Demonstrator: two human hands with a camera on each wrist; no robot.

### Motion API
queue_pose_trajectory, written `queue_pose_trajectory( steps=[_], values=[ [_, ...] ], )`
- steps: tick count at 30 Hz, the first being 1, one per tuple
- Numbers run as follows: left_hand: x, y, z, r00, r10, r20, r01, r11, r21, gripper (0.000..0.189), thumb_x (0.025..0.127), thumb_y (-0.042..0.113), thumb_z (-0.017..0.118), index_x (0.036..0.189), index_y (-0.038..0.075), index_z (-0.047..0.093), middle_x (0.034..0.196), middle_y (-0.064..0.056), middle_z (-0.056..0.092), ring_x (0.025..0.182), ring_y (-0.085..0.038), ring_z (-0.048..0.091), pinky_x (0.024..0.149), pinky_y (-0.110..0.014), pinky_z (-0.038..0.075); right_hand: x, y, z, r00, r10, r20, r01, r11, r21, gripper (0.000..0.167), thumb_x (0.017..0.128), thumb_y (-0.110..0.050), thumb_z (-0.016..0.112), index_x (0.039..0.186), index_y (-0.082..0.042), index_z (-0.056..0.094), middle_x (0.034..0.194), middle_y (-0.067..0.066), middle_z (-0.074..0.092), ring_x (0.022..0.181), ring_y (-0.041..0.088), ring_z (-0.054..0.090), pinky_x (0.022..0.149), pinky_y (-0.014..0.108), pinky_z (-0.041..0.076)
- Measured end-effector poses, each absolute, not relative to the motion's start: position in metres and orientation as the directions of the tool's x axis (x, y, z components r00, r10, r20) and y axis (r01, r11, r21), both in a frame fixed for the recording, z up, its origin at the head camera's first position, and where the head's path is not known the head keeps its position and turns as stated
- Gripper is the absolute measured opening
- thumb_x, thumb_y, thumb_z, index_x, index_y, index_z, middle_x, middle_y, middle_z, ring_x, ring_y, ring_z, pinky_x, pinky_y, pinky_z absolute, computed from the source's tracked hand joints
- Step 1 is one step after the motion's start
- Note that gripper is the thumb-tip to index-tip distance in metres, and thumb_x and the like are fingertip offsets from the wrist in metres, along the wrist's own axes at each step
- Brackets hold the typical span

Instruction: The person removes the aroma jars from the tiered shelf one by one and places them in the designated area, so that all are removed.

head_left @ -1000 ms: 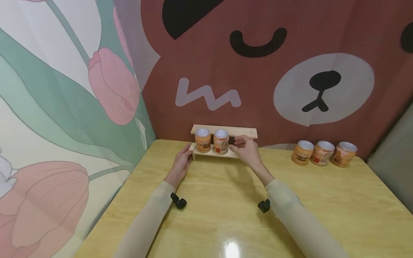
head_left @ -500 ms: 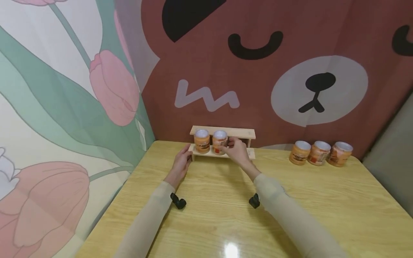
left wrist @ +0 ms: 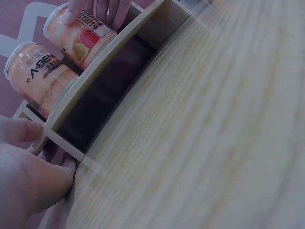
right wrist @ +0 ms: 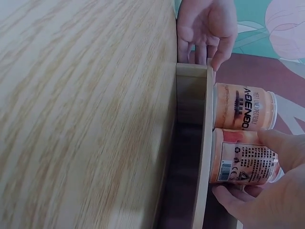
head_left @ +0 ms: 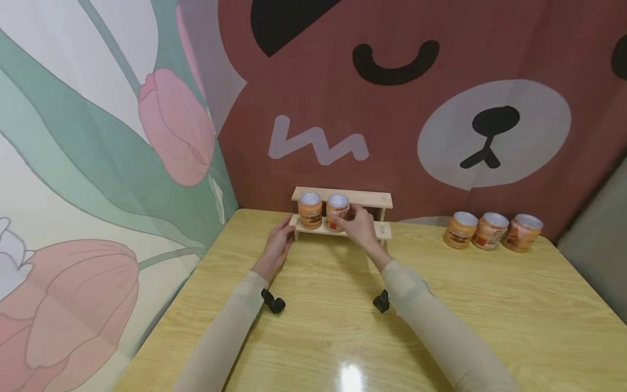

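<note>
Near the middle of the frame, I saw the person's right hand (head_left: pixel 358 227) holding an orange jar (head_left: pixel 337 211) between thumb and fingers, upright on the lower board of a wooden rack (head_left: pixel 384 230). A second jar (head_left: pixel 310 215) stood just beside it, to its left. The left hand (head_left: pixel 277 246) gripped the rack's left end. Three more jars (head_left: pixel 489 234) stood in a row at the frame's right, on the tabletop (head_left: pixel 313 332).
</note>
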State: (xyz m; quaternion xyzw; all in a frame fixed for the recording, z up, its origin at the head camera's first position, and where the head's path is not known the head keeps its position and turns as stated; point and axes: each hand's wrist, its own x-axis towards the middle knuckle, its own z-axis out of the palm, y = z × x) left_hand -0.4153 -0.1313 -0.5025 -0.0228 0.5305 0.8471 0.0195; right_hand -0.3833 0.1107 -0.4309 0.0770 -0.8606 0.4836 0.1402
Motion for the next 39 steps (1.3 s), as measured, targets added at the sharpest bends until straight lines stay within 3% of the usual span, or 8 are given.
queue_pose_trajectory(
  steps=[12, 18, 22, 29, 39],
  values=[
    [-0.414, -0.131, -0.500, -0.998, 0.017, -0.062, -0.063, -0.432, 0.900, 0.059, 0.102, 0.001, 0.053, 0.158, 0.010, 0.038, 0.162, -0.014, 0.031, 0.145, -0.031, 0.031, 0.117, -0.040, 0.027, -0.383, 0.106, -0.428, -0.946, 0.059, 0.320, -0.249, 0.501, -0.829, 0.047, 0.088, -0.037, 0.082, 0.119, -0.006, 0.067, 0.101, 0.008, 0.069, 0.089, 0.024, 0.064, 0.073, 0.041, 0.054],
    [-0.411, -0.130, -0.499, -0.998, 0.012, -0.061, -0.060, -0.430, 0.901, 0.059, 0.101, 0.000, 0.053, 0.158, 0.009, 0.039, 0.163, -0.014, 0.030, 0.145, -0.031, 0.031, 0.117, -0.039, 0.027, -0.386, 0.105, -0.436, -0.933, 0.060, 0.355, -0.277, 0.511, -0.814, 0.042, 0.089, -0.041, 0.081, 0.114, -0.009, 0.069, 0.095, 0.006, 0.069, 0.082, 0.022, 0.062, 0.068, 0.039, 0.051],
    [-0.411, -0.131, -0.501, -0.998, 0.011, -0.058, -0.058, -0.431, 0.900, 0.058, 0.101, 0.001, 0.053, 0.157, 0.009, 0.040, 0.163, -0.013, 0.029, 0.146, -0.031, 0.031, 0.116, -0.039, 0.028, -0.386, 0.104, -0.437, -0.925, 0.062, 0.375, -0.292, 0.516, -0.805, 0.043, 0.088, -0.039, 0.081, 0.116, -0.008, 0.070, 0.098, 0.006, 0.070, 0.085, 0.022, 0.063, 0.071, 0.039, 0.052],
    [-0.411, -0.129, -0.500, -0.999, 0.011, -0.052, -0.052, -0.431, 0.901, 0.058, 0.101, 0.000, 0.053, 0.157, 0.008, 0.040, 0.163, -0.014, 0.029, 0.146, -0.031, 0.030, 0.117, -0.040, 0.026, -0.384, 0.108, -0.435, -0.914, 0.044, 0.404, -0.322, 0.530, -0.785, 0.035, 0.089, -0.041, 0.080, 0.099, -0.009, 0.067, 0.081, 0.005, 0.064, 0.069, 0.022, 0.056, 0.059, 0.037, 0.047],
    [-0.412, -0.130, -0.500, -0.999, 0.020, -0.037, -0.042, -0.430, 0.902, 0.059, 0.103, 0.000, 0.050, 0.159, 0.006, 0.035, 0.163, -0.017, 0.028, 0.147, -0.033, 0.028, 0.118, -0.042, 0.025, -0.370, 0.114, -0.423, -0.907, 0.059, 0.416, -0.330, 0.513, -0.793, 0.034, 0.089, -0.039, 0.079, 0.102, -0.010, 0.067, 0.082, 0.005, 0.063, 0.070, 0.021, 0.055, 0.060, 0.038, 0.046]
  ],
)
